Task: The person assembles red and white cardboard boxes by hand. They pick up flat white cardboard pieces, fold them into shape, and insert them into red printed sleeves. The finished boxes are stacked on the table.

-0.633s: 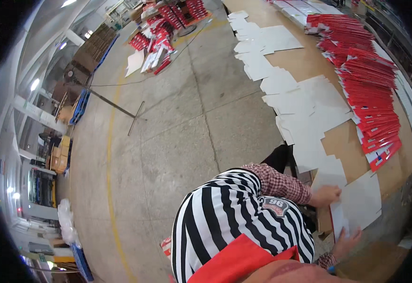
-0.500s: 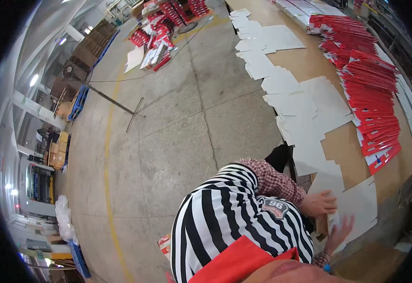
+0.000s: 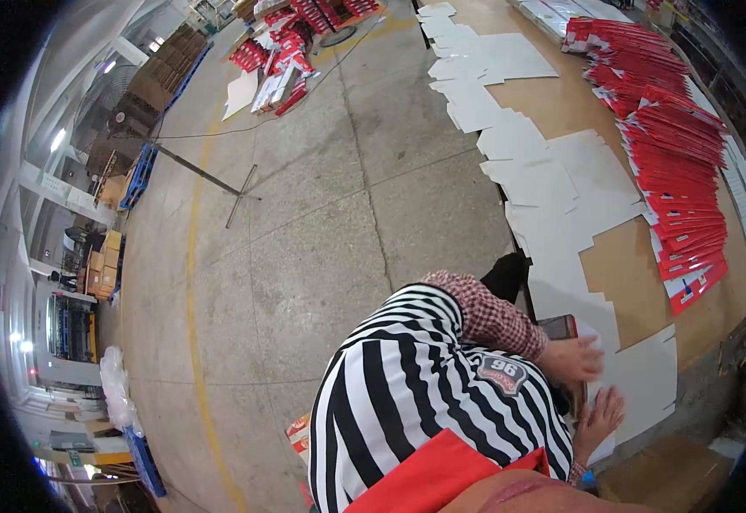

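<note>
My left hand (image 3: 574, 359), in a red-and-white checked sleeve, rests over the table's near edge with its fingers stretched out. It is beside a dark, flat-topped object (image 3: 558, 327), mostly covered by the hand and sleeve, whose kind I cannot make out. My right hand (image 3: 602, 415) lies just below it, fingers apart, against a white cardboard sheet (image 3: 646, 389). Neither hand visibly grips anything. Overlapping white die-cut cardboard sheets (image 3: 539, 184) run along the table edge away from me.
A long fanned row of red printed cartons (image 3: 676, 171) lies on the brown tabletop (image 3: 621, 265). More red packages (image 3: 283, 56) are piled on the floor at the far end. A metal stand (image 3: 206, 175) stands on the concrete floor at left. A brown carton (image 3: 668, 470) sits at lower right.
My left hand has shifted slightly left and up, uncovering the dark object beside it. My right hand has drawn left, closer to the left hand.
</note>
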### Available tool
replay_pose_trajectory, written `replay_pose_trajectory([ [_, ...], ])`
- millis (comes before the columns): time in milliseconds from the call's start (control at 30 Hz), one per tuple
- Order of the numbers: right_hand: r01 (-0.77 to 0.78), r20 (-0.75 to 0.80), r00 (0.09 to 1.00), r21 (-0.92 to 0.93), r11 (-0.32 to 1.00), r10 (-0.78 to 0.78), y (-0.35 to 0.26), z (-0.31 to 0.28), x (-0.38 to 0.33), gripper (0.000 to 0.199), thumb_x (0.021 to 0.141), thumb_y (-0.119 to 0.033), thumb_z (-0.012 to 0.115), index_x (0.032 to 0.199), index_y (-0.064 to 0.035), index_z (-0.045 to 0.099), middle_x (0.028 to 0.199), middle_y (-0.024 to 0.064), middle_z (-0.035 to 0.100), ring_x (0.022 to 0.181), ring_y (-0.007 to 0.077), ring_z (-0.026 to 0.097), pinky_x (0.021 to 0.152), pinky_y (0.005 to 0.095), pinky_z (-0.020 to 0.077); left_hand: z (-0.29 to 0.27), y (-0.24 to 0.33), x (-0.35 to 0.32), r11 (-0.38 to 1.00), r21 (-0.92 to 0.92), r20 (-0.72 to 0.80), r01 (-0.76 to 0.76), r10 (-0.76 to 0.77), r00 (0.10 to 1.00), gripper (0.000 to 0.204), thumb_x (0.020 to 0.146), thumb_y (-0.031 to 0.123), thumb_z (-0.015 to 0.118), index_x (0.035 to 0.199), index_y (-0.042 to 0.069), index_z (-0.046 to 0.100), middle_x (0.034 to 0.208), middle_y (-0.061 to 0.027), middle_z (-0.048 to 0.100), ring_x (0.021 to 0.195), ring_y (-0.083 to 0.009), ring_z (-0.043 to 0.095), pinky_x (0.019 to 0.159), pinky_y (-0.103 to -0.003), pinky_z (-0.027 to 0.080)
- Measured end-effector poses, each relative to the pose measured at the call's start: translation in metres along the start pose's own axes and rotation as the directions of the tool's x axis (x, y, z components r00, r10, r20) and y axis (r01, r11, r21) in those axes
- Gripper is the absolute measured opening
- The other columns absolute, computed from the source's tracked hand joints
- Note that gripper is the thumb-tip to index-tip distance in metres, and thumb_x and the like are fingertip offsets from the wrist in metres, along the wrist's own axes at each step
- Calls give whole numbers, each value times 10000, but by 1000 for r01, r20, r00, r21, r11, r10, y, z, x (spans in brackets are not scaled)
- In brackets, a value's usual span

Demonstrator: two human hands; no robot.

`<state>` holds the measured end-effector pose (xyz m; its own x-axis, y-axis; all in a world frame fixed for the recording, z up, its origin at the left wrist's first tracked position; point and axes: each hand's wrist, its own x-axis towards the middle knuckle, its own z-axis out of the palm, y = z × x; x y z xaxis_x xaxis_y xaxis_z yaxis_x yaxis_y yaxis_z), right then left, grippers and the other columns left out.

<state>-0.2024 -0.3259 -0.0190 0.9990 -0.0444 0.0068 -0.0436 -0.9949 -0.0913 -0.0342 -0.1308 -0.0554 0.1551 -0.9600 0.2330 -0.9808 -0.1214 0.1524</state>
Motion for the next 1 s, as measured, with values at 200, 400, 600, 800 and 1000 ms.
replay_pose_trajectory([
  [200, -237, -534, 778, 238, 942, 330, 22, 4, -68, 529, 939, -361, 555, 1357, -45, 488, 1469, 225, 363, 1378, 399, 285, 1116, 536, 231, 25, 11, 0, 977, -126, -115, -173, 159, 981, 1053, 718, 704, 624, 1490, 74, 285, 1552, -135, 282, 1440, -436, 151, 1072, -738, 1],
  [400, -233, -489, 789, 322, 918, 372, 12, -7, -49, 429, 965, -298, 532, 1262, 12, 522, 1361, 273, 441, 1279, 447, 376, 1074, 547, 302, 42, 53, 38, 888, -235, -78, -394, 387, 919, 1159, 634, 698, 688, 1503, 70, 250, 1544, -134, 302, 1430, -420, 198, 1106, -675, 111],
  [600, 237, -405, 904, 214, 948, -135, -40, -40, 67, 353, 992, -234, 510, 1167, 69, 556, 1254, 322, 519, 1181, 496, 468, 1032, 558, 373, 8, 18, 1, 980, 128, -34, -153, 159, 987, 912, 565, 549, 758, 1300, 72, 504, 1431, -145, 434, 1363, -377, 322, 1102, -628, 197],
  [800, 113, -390, 908, 581, 806, 154, -13, -20, 38, 763, 953, -483, 507, 1503, -27, 238, 1575, 212, 161, 1458, 340, 170, 1176, 474, 149, -23, -101, -20, 951, -309, 207, 15, 52, 977, 323, 791, 354, 677, 923, 59, 695, 925, -143, 668, 912, -277, 640, 787, -461, 474],
  [1000, 33, -254, 966, -59, 998, -47, 0, 23, 44, 713, 964, -549, 419, 1531, -156, 239, 1596, 151, 139, 1453, 402, 143, 1176, 498, 149, -40, -148, 54, 918, -386, 536, 89, 145, 832, 403, 753, 406, 749, 802, 11, 686, 799, -151, 690, 770, -261, 669, 658, -403, 496],
])
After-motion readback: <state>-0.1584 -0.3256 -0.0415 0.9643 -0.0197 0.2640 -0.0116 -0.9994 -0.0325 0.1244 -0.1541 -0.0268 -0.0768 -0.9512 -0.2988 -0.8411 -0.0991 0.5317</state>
